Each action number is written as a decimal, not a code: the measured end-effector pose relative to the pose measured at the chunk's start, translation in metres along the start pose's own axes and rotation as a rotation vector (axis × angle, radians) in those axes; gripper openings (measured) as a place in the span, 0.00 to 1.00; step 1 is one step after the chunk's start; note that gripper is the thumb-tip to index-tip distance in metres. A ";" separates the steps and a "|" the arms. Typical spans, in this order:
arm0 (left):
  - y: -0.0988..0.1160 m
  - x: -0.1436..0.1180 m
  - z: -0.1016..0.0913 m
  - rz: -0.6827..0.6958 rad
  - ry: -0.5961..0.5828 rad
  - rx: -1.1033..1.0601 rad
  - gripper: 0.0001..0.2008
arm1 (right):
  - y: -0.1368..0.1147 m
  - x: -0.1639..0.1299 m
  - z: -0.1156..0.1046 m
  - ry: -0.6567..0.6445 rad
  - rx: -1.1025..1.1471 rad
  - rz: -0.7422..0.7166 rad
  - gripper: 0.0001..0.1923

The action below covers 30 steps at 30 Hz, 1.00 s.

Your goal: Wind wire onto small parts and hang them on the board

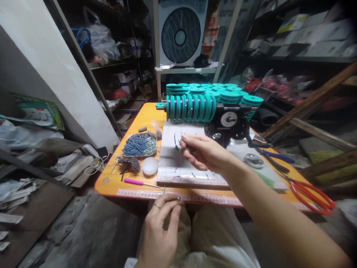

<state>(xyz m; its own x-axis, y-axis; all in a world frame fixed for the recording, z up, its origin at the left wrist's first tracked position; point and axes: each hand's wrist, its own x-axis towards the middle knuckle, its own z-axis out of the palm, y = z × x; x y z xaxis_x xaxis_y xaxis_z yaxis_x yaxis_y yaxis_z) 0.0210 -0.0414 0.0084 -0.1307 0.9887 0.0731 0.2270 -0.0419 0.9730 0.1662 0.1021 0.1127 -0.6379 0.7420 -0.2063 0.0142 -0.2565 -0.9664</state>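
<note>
My right hand (202,152) hovers over a white board (170,163) with thumb and forefinger pinched; what they hold, if anything, is too small to make out. Short dark pieces lie in rows on the board, one dark strand (175,140) just left of those fingertips. My left hand (161,227) is at the table's front edge above my lap, thumb and fingers brought together around a tiny thing I cannot name. A thin tool with a pink handle (134,182) lies just beyond it. Behind the board, a black winding device (229,121) carries a row of teal spools (191,108).
On the orange table (108,182) sit a tray of blue pieces (139,144), a white round container (150,166) and a dark tangled clump (128,164). To the right are a round dish (253,160), blue-handled pliers (279,156) and red-handled scissors (314,197). More teal spools (231,95) stack behind.
</note>
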 end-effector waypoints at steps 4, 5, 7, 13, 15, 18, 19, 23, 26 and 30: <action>0.021 0.022 -0.001 0.186 0.079 0.111 0.21 | -0.016 -0.009 -0.003 0.004 -0.344 -0.036 0.28; 0.029 0.032 0.000 0.180 0.105 0.056 0.20 | -0.020 -0.010 -0.003 0.027 -0.421 -0.052 0.30; 0.047 0.055 0.005 0.148 0.068 -0.097 0.18 | -0.027 -0.012 -0.002 0.059 -0.539 -0.085 0.33; 0.064 0.099 0.014 0.190 -0.103 -0.300 0.15 | -0.026 -0.013 -0.003 0.063 -0.540 -0.088 0.33; 0.062 0.097 0.014 0.182 -0.109 -0.322 0.14 | -0.020 -0.011 -0.006 0.006 -0.360 -0.045 0.31; 0.060 0.089 0.012 0.155 -0.117 -0.355 0.15 | -0.011 -0.005 -0.006 -0.096 -0.018 0.015 0.25; 0.060 0.086 0.012 0.138 -0.126 -0.376 0.15 | -0.008 -0.003 -0.005 -0.114 0.063 0.032 0.24; 0.055 0.073 0.013 0.027 -0.206 -0.506 0.13 | -0.005 0.003 0.000 -0.053 0.188 0.076 0.23; 0.046 0.057 0.014 -0.091 -0.283 -0.598 0.13 | -0.004 0.004 -0.002 0.026 0.215 0.063 0.23; 0.035 0.037 0.009 -0.196 -0.321 -0.679 0.13 | -0.001 0.004 -0.006 -0.001 0.202 0.060 0.25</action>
<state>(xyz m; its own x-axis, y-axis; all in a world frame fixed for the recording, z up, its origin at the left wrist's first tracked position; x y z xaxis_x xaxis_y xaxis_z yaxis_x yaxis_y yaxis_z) 0.0332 -0.0051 0.0432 0.2023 0.9760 -0.0805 -0.4265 0.1618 0.8899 0.1680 0.1094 0.1122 -0.6413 0.7209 -0.2626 -0.1024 -0.4196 -0.9019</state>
